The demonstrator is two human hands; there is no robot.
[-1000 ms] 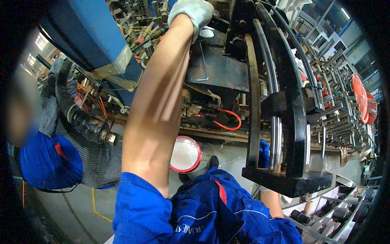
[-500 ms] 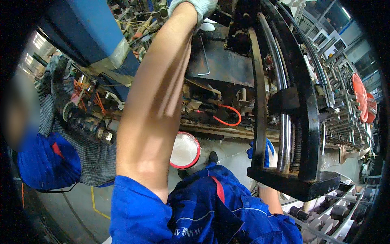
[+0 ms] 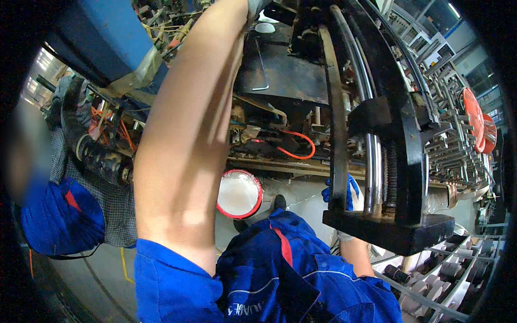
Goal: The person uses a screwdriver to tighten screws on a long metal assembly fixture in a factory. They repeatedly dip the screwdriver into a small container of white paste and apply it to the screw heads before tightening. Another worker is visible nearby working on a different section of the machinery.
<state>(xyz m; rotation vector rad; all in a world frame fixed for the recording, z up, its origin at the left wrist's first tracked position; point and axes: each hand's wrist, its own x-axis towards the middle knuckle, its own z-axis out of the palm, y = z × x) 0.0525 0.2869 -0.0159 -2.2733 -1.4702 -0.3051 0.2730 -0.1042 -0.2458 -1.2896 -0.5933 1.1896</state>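
My left arm (image 3: 186, 124) reaches far forward past a dark metal plate (image 3: 283, 75). Only the grey glove cuff of my left hand (image 3: 257, 6) shows at the upper edge, beside black machine parts; its fingers are out of sight. Low on the right, my right hand (image 3: 353, 195) wears a blue-coated glove. It is behind the lower end of an upright black metal frame (image 3: 412, 177), which covers part of it. Its blue fingers show apart on both sides of a narrow bar, with nothing seen in them. A hex key (image 3: 262, 70) and a white round cap (image 3: 265, 28) lie on the plate.
A red-rimmed bucket (image 3: 260, 200) of whitish material stands on the floor by my feet. An orange hose (image 3: 312, 148) loops below the plate. Another person (image 3: 64, 215) in blue is at the left, by a blue machine panel (image 3: 102, 37). Racks of metal parts (image 3: 447, 145) line the right.
My left hand has gone farther past the upper edge, leaving just the cuff. The whole view has shifted slightly, moving most things a little left. My right hand stays behind the frame.
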